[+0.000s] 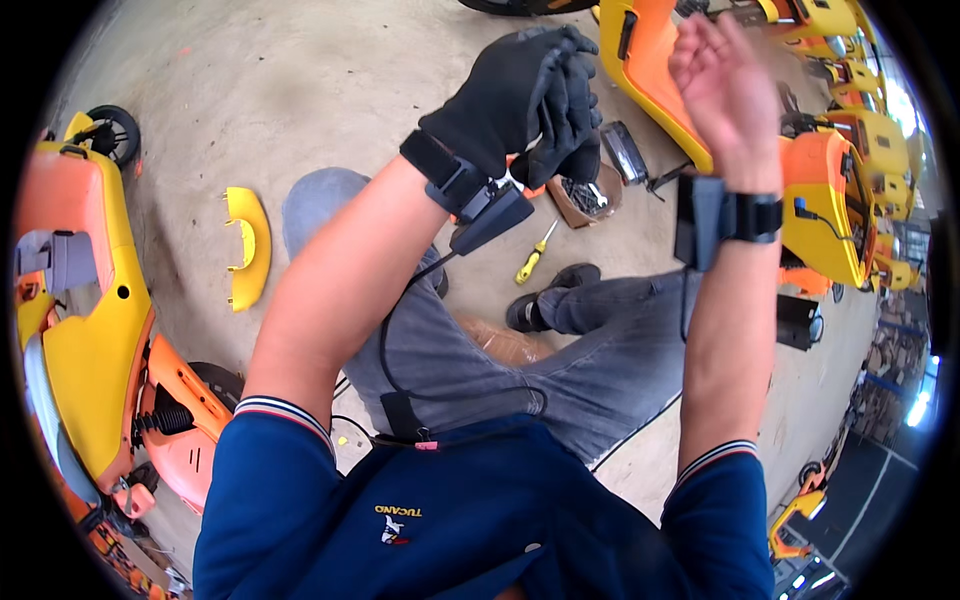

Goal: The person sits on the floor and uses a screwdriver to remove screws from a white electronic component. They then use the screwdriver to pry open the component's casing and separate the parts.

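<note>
My left hand (490, 100) wears a black glove and is raised above the floor, its fingers bent and closed. Loose black finger shapes hang from it, which look like a second black glove (568, 135); the overlap hides exactly how it is gripped. My right hand (725, 85) is bare and lifted to the right, apart from the left. Its fingers are loosely spread, slightly blurred, with nothing in them. Below the gloved hand, a small cardboard box (578, 212) holds metal hardware. A yellow-handled screwdriver (532, 262) lies on the floor near it.
A curved yellow plastic part (252, 250) lies on the floor to the left. A yellow and orange scooter body (100, 300) stands at far left, and another orange-yellow scooter (645, 70) stands ahead. A dark oblong case (625, 152) lies beside the box. Several more scooters line the right.
</note>
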Demonstrator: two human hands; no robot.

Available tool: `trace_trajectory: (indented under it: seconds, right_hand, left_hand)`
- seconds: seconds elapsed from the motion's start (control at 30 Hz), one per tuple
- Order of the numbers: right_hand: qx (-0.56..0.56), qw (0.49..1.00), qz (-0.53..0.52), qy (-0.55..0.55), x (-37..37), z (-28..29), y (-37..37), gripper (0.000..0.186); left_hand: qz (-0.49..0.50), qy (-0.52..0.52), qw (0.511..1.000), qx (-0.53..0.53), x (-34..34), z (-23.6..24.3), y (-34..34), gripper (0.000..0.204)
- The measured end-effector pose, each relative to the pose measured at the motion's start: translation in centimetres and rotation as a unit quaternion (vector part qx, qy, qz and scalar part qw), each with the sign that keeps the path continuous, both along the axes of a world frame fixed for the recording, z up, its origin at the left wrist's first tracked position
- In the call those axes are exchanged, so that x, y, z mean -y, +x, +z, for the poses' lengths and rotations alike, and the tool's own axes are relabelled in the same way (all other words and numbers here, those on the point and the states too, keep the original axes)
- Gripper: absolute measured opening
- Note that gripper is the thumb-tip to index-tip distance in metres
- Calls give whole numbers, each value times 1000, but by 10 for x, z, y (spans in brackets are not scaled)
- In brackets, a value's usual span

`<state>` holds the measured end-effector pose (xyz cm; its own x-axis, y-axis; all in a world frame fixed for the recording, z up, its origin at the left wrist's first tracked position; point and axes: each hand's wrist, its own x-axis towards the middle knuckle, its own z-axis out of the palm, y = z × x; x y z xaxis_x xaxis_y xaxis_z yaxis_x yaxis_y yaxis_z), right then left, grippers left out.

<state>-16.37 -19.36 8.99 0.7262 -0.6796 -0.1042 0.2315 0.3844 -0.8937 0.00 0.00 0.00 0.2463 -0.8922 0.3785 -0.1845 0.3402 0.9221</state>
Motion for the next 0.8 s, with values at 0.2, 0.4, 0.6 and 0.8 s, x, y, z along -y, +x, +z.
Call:
trace_trajectory:
  seconds: [0.2,0.4,0.6,0.8]
  right_hand:
    - [-234,965,7,-119,-71,-76,-16,71]
    - [35,962,182,201,-90,-132,-38,69]
    - [-89,950,162,250,-109,-189,-44,36]
    - [76,933,190,296,-114,-193,-53,30]
  left_hand:
    - [25,-20,993,-114,-7,1,-6,40]
    - [-65,-13,928,-366,-2,0,-8,41]
    - [-157,-66,850,-499,7,-7,0,45]
    - [-29,-53,964,-258,0,-24,5,40]
